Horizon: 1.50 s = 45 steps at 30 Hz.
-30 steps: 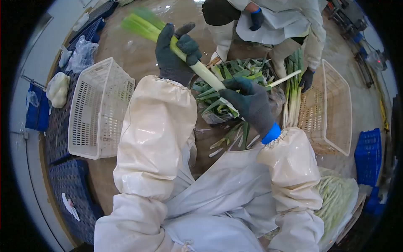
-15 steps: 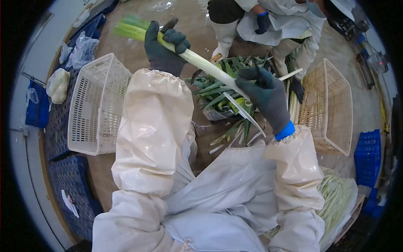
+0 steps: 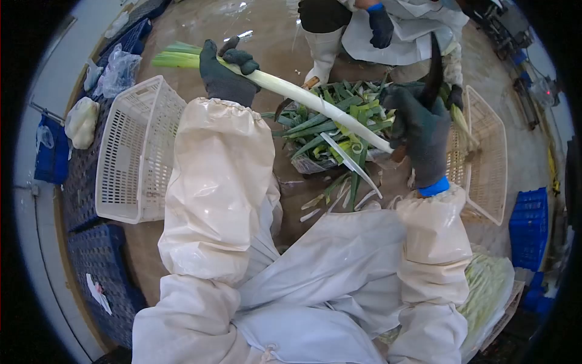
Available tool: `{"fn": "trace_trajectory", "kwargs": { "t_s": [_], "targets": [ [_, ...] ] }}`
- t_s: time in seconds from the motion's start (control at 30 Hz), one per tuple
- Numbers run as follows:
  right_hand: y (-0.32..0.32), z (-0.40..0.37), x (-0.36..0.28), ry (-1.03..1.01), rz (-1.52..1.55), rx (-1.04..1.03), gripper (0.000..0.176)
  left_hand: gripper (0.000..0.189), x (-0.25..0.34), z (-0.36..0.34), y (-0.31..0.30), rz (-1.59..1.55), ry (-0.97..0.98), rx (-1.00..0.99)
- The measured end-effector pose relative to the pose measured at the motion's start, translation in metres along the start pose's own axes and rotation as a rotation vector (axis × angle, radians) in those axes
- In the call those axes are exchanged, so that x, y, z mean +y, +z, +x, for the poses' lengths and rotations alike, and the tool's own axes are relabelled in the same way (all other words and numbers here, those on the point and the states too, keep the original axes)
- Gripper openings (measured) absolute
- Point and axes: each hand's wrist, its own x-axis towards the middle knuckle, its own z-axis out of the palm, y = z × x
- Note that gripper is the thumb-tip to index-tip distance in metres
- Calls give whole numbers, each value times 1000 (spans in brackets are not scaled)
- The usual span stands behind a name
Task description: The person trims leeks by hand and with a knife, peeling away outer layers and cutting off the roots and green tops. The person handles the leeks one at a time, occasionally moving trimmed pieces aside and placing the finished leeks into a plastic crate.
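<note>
Two baskets [image 3: 130,151] [image 3: 485,158] flank the leek [image 3: 303,97]. Left hand [image 3: 225,76] grips its green end; right hand [image 3: 418,130] is clenched at its white tip.

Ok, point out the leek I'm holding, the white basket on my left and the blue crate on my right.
leek [image 3: 309,100], head view, on the white stalk.
white basket [image 3: 136,151], head view, on its slatted wall.
blue crate [image 3: 527,227], head view, on its side wall.

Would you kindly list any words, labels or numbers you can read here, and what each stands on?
No text is legible.
white scrap on the dark blue crate: too small and blurred to tell whether it carries print.
white basket: no markings visible.
</note>
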Motion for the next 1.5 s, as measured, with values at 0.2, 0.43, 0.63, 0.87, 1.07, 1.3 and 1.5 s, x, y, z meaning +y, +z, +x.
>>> {"fn": "trace_trajectory", "kwargs": {
  "t_s": [0.2, 0.43, 0.63, 0.87, 1.07, 1.3, 1.5],
  "targets": [
    [-18, 4, 18, -246, -610, -253, 45, 42, 6, 0, -1, -47, -27, 39],
    [-7, -1, 27, -79, -809, -335, 41, 30, -3, 11, -5, -54, 16, -75],
    [-2, 8, 26, -47, -661, -328, 41, 32, -78, -31, 33, 260, -144, -358],
    [16, -1, 25, -128, -219, -100, 36, 43, -88, -40, 36, 513, -138, -393],
    [33, 1, 25, -565, -412, 26, 24, 34, -114, -63, 39, 669, -165, -296],
    [14, -1, 19, -384, -187, 115, 10, 34, -102, -54, 41, 777, -104, -272],
    [-25, 11, -6, -326, 5, 368, 15, 35, -73, -34, 33, 590, -56, -188]
  ]
}}
